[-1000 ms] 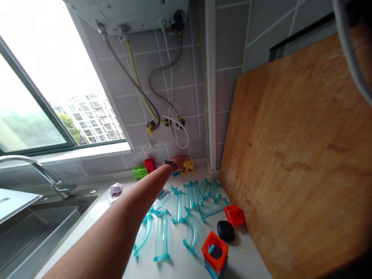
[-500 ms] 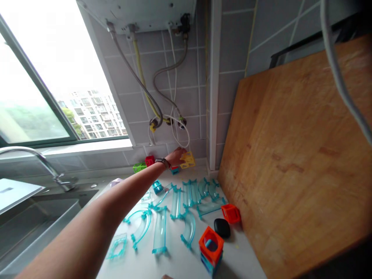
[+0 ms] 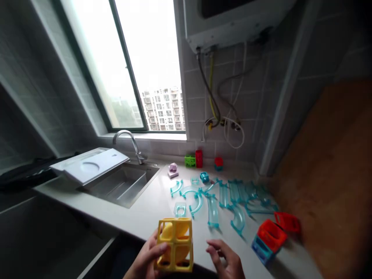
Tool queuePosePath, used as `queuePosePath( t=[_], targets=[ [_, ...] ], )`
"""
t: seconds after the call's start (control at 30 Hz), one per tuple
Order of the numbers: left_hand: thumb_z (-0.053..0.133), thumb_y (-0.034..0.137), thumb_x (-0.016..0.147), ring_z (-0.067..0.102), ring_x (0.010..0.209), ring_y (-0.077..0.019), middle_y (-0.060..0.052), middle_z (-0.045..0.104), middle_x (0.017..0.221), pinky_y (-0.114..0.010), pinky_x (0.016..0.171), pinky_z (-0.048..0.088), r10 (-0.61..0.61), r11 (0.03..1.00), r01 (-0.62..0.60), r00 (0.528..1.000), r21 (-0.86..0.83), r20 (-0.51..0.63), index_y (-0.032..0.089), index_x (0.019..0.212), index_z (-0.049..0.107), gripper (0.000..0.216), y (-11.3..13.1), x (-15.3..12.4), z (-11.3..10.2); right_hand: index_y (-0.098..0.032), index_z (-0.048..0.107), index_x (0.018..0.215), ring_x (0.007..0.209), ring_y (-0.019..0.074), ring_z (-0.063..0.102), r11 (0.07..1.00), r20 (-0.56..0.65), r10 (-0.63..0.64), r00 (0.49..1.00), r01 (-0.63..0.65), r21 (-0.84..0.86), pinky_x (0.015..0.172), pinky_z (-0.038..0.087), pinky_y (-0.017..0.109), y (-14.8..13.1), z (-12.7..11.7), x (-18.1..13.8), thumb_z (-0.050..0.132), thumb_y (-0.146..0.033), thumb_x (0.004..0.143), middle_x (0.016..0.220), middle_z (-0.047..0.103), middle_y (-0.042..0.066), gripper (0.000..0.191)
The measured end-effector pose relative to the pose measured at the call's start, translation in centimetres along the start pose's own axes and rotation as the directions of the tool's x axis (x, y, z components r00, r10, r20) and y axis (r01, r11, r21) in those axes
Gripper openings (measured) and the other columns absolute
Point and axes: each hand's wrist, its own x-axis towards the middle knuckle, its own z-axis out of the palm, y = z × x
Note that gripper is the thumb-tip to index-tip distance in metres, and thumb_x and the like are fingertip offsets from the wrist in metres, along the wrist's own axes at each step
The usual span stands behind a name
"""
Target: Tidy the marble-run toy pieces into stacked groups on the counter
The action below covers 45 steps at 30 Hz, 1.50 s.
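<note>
My left hand (image 3: 147, 259) is closed round a yellow openwork cube block (image 3: 175, 244) and holds it above the counter's front edge. Beside it my right hand (image 3: 226, 260) is empty, with its fingers loosely spread close to the cube's right side. Several clear teal curved and straight track pieces (image 3: 213, 199) lie spread on the white counter (image 3: 151, 211) beyond the hands. An orange cube block on a blue one (image 3: 269, 240) stands at the right.
A steel sink (image 3: 122, 184) with a tap and a white board lies at the left. Green, red and purple blocks (image 3: 194, 159) stand by the tiled back wall. A large wooden board (image 3: 334, 174) leans at the right. A window and a wall heater with hoses are above.
My left arm has drawn back from the back wall with the yellow cube, now held near the front edge. The view has pulled back and my right hand has come in.
</note>
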Motion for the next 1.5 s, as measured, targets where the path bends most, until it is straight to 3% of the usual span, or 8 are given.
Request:
queuePosePath(
  t=[0.1, 0.23, 0.37, 0.53, 0.7, 1.0, 1.27, 1.5],
  targets=[
    [0.083, 0.040, 0.073, 0.063, 0.122, -0.0417, -0.012, 0.068, 0.129, -0.054, 0.097, 0.055, 0.002, 1.000, -0.003, 1.000, -0.020, -0.021, 0.028, 0.127, 0.060, 0.060, 0.1, -3.7, -0.7, -0.023, 0.075, 0.108, 0.098, 0.0298, 0.072, 0.995, 0.119, 0.054, 0.991, -0.063, 0.077, 0.082, 0.059, 0.038, -2.5, 2.0, 0.3, 0.057, -0.056, 0.095, 0.105, 0.077, 0.012, 0.040],
    [0.086, 0.041, 0.071, 0.064, 0.121, -0.0408, -0.014, 0.067, 0.131, -0.051, 0.095, 0.056, 0.142, 0.990, -0.144, 0.984, -0.007, -0.108, 0.026, 0.129, 0.058, 0.065, 1.4, -6.8, -1.8, -0.025, 0.065, 0.128, 0.114, 0.0307, 0.066, 0.966, 0.330, 0.044, 0.943, -0.124, 0.226, 0.090, 0.057, 0.041, -8.8, 5.3, 1.3, 0.058, -0.058, 0.094, 0.130, 0.068, 0.012, 0.048],
    [0.090, 0.039, 0.068, 0.065, 0.120, -0.0404, -0.016, 0.067, 0.132, -0.049, 0.096, 0.055, 0.238, 0.971, -0.232, 0.966, 0.061, -0.103, 0.022, 0.131, 0.057, 0.074, 0.5, -8.7, -2.9, -0.022, 0.065, 0.126, 0.105, 0.0298, 0.069, 0.940, 0.510, 0.064, 0.858, -0.223, 0.257, 0.084, 0.058, 0.041, -13.4, 7.5, 1.1, 0.070, -0.054, 0.088, 0.116, 0.072, 0.012, 0.050],
    [0.087, 0.037, 0.073, 0.067, 0.116, -0.0397, -0.018, 0.070, 0.128, -0.046, 0.094, 0.056, 0.183, 0.976, -0.171, 0.979, 0.138, -0.084, 0.018, 0.131, 0.062, 0.066, -1.3, -9.0, -2.7, -0.021, 0.068, 0.120, 0.100, 0.0286, 0.070, 0.923, 0.510, 0.094, 0.855, -0.267, 0.277, 0.082, 0.058, 0.040, -13.7, 7.4, -0.1, 0.077, -0.049, 0.083, 0.107, 0.073, 0.010, 0.048],
    [0.086, 0.037, 0.075, 0.066, 0.118, -0.0382, -0.017, 0.069, 0.129, -0.046, 0.098, 0.054, 0.149, 0.988, -0.146, 0.987, 0.043, -0.062, 0.017, 0.132, 0.063, 0.064, -2.0, -9.0, -1.9, -0.021, 0.067, 0.119, 0.109, 0.0286, 0.068, 0.862, 0.492, 0.084, 0.867, -0.311, 0.401, 0.091, 0.057, 0.041, -13.4, 6.5, -0.6, 0.088, -0.039, 0.073, 0.111, 0.072, 0.009, 0.053],
    [0.091, 0.038, 0.067, 0.072, 0.104, -0.0338, -0.015, 0.074, 0.111, -0.044, 0.093, 0.056, 0.098, 0.995, -0.094, 0.988, 0.031, -0.119, 0.016, 0.118, 0.065, 0.061, -2.4, -11.3, -2.5, -0.023, 0.060, 0.122, 0.115, 0.0286, 0.066, 0.943, 0.284, -0.035, 0.958, -0.063, 0.328, 0.103, 0.055, 0.048, -15.0, 5.6, -1.8, 0.087, -0.037, 0.074, 0.122, 0.067, 0.009, 0.057],
    [0.089, 0.034, 0.072, 0.065, 0.121, -0.0401, -0.022, 0.064, 0.137, -0.052, 0.100, 0.053, 0.107, 0.992, -0.107, 0.994, -0.067, -0.001, 0.016, 0.118, 0.060, 0.057, -0.9, -13.4, -1.8, -0.030, 0.067, 0.121, 0.110, 0.0263, 0.063, 0.954, 0.222, -0.298, 0.928, 0.288, 0.079, 0.101, 0.054, 0.045, -17.3, 3.2, -3.3, 0.085, -0.034, 0.078, 0.116, 0.063, 0.005, 0.048],
    [0.073, 0.041, 0.086, 0.068, 0.118, -0.0371, -0.016, 0.064, 0.140, -0.044, 0.085, 0.060, 0.008, 0.998, 0.001, 0.991, -0.064, 0.133, 0.020, 0.129, 0.059, 0.050, -0.1, -16.3, -2.1, -0.034, 0.069, 0.127, 0.097, 0.0268, 0.063, 0.880, 0.342, -0.388, 0.856, 0.454, -0.139, 0.087, 0.054, 0.041, -19.7, 2.3, -4.8, 0.086, -0.039, 0.077, 0.102, 0.064, 0.005, 0.053]
  ],
)
